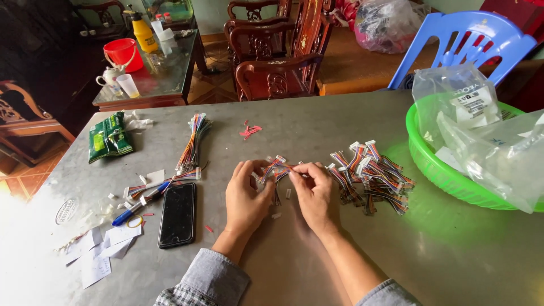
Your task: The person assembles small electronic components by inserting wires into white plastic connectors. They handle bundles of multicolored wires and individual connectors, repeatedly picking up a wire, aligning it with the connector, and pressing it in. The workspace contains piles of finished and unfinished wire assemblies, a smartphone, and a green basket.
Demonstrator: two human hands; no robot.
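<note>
At the centre of a grey metal worktop (317, 124), the left hand (245, 195) and right hand (315, 192) pinch a small bundle of coloured wires (273, 169) between fingertips. A loose wire pile (371, 175) lies at three o'clock, a black phone (178, 214) at nine.
</note>
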